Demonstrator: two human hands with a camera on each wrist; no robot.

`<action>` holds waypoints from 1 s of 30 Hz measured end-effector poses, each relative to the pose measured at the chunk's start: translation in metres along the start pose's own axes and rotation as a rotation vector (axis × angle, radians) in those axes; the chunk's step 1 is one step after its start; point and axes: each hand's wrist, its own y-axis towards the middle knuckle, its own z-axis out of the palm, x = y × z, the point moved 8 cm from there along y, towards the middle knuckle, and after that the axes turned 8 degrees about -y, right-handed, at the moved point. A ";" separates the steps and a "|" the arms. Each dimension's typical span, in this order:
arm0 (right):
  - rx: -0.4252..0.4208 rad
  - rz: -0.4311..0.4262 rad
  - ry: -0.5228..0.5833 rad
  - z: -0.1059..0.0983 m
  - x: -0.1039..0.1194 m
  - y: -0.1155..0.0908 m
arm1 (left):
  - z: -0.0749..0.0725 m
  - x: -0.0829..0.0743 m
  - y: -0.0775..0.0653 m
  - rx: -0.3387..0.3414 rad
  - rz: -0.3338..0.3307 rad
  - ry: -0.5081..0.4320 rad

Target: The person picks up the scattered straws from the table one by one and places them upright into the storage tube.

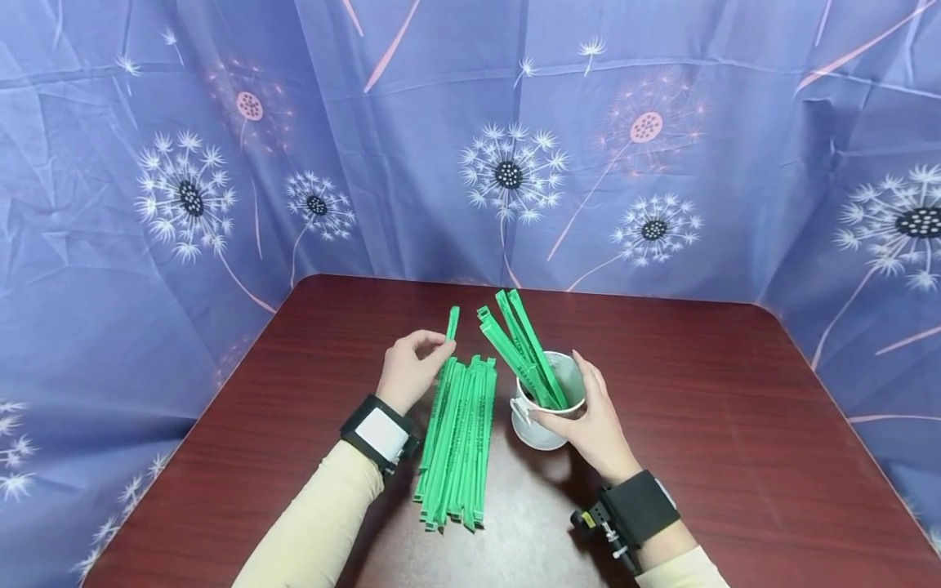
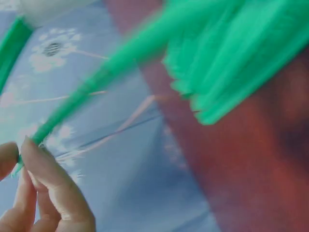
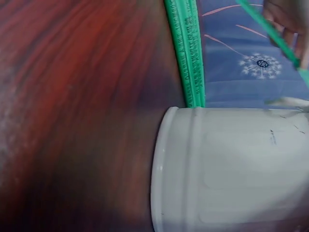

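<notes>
Between thumb and fingertips, my left hand (image 1: pixel 412 369) pinches one long thin green packet (image 1: pixel 452 321) near its far end. In the left wrist view that packet (image 2: pixel 84 94) slants up and away from the fingers, blurred. Below it lies a pile of similar green packets (image 1: pixel 457 449) with dark print, side by side on the table. My right hand (image 1: pixel 599 429) grips a small white bucket (image 1: pixel 538 434) at its rim, thumb in front and fingers round the far right side. Several green packets (image 1: pixel 524 347) stand in the bucket, leaning left.
The dark red wooden table (image 1: pixel 735 425) has rounded far corners. A blue cloth (image 1: pixel 412 163) with dandelion prints hangs behind it and along the sides. Black wrist straps (image 1: pixel 380 435) with devices sit on both wrists.
</notes>
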 end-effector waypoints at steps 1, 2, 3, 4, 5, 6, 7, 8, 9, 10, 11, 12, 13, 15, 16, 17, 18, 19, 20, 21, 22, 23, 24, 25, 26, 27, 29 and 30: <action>-0.003 0.000 -0.008 -0.001 0.000 0.000 | -0.002 -0.007 -0.001 -0.014 0.010 -0.042; -0.004 0.000 -0.018 -0.001 0.001 0.000 | -0.005 -0.013 -0.002 -0.027 0.020 -0.085; -0.005 -0.002 -0.030 -0.001 0.001 0.000 | -0.007 -0.018 -0.003 -0.038 0.026 -0.139; -0.007 -0.006 -0.042 -0.002 0.001 0.001 | -0.008 -0.023 -0.004 -0.050 0.039 -0.189; -0.009 -0.010 -0.054 -0.002 0.002 0.001 | -0.010 -0.028 -0.004 -0.061 0.051 -0.237; -0.012 -0.015 -0.066 -0.002 0.003 0.001 | -0.012 -0.032 -0.005 -0.070 0.059 -0.293; -0.012 -0.015 -0.075 -0.002 0.003 0.001 | -0.014 -0.036 -0.005 -0.081 0.071 -0.340; -0.013 -0.014 -0.087 -0.003 0.004 0.002 | -0.015 -0.040 -0.006 -0.090 0.081 -0.384; -0.012 -0.011 -0.096 -0.003 0.004 0.002 | -0.017 -0.044 -0.006 -0.100 0.093 -0.420; -0.011 -0.007 -0.104 -0.003 0.004 0.002 | -0.019 -0.048 -0.007 -0.109 0.106 -0.451; -0.010 -0.001 -0.113 -0.004 0.004 0.002 | -0.021 -0.051 -0.007 -0.119 0.120 -0.479; -0.009 0.006 -0.123 -0.004 0.004 0.002 | -0.023 -0.054 -0.007 -0.129 0.135 -0.503; -0.008 0.012 -0.132 -0.004 0.005 0.002 | -0.025 -0.057 -0.008 -0.139 0.151 -0.520; -0.008 0.020 -0.147 -0.004 0.005 0.003 | -0.029 -0.060 -0.009 -0.161 0.176 -0.551; -0.007 0.024 -0.153 -0.004 0.005 0.003 | -0.030 -0.061 -0.008 -0.170 0.184 -0.565; -0.007 0.029 -0.156 -0.004 0.004 0.003 | -0.031 -0.061 -0.008 -0.180 0.190 -0.575; -0.006 0.033 -0.159 -0.004 0.004 0.003 | -0.032 -0.061 -0.008 -0.188 0.193 -0.585; -0.005 0.038 -0.161 -0.004 0.004 0.003 | -0.033 -0.061 -0.007 -0.194 0.195 -0.592; -0.004 0.042 -0.161 -0.004 0.004 0.002 | -0.033 -0.061 -0.007 -0.199 0.196 -0.600; -0.003 0.046 -0.163 -0.004 0.004 0.002 | -0.033 -0.061 -0.007 -0.202 0.198 -0.607; -0.001 0.051 -0.162 -0.004 0.004 0.002 | -0.034 -0.061 -0.007 -0.205 0.200 -0.614; 0.000 0.054 -0.162 -0.004 0.003 0.003 | -0.034 -0.061 -0.008 -0.209 0.205 -0.621; 0.001 0.054 -0.163 -0.004 0.003 0.003 | -0.035 -0.062 -0.008 -0.213 0.209 -0.629; 0.003 0.056 -0.161 -0.004 0.004 0.003 | -0.035 -0.062 -0.009 -0.220 0.215 -0.636; 0.005 0.058 -0.161 -0.005 0.004 0.003 | -0.037 -0.063 -0.009 -0.229 0.223 -0.644; 0.007 0.061 -0.161 -0.005 0.004 0.003 | -0.038 -0.064 -0.010 -0.239 0.231 -0.651; 0.008 0.066 -0.164 -0.005 0.004 0.003 | -0.039 -0.065 -0.011 -0.255 0.244 -0.663; 0.010 0.071 -0.167 -0.005 0.004 0.003 | -0.039 -0.065 -0.011 -0.258 0.249 -0.666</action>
